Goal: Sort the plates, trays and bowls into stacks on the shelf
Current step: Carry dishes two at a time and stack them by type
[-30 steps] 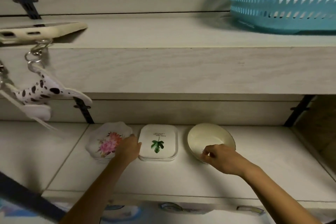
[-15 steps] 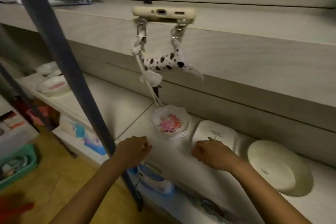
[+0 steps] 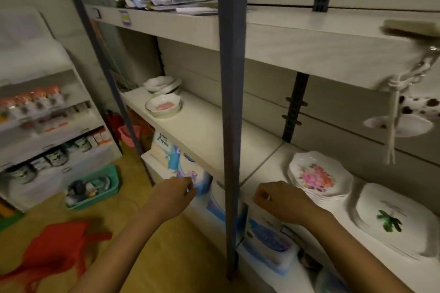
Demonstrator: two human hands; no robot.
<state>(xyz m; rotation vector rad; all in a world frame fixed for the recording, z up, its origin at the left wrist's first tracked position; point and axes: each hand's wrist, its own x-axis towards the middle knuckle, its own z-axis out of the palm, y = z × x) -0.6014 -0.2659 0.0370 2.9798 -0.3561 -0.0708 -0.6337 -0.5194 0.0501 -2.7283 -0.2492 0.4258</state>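
A stack of scalloped plates with a pink flower sits on the white shelf at the right, beside a stack of square trays with a green leaf. Farther left on the same shelf stands a white bowl with a pink mark, and behind it a loose pile of white dishes. My left hand hovers in front of the shelf edge, fingers loosely curled, holding nothing. My right hand hangs over the shelf's front edge near the flower plates, also empty with curled fingers.
A blue upright post stands between my hands. Packaged goods fill the space under the shelf. A phone with a spotted dog charm hangs from the upper shelf at right. A teal basket and a red stool sit on the floor.
My view has swung left, away from the cream bowl, which is out of sight now. Both hands came off the dishes and drew back to the shelf's front edge, empty.
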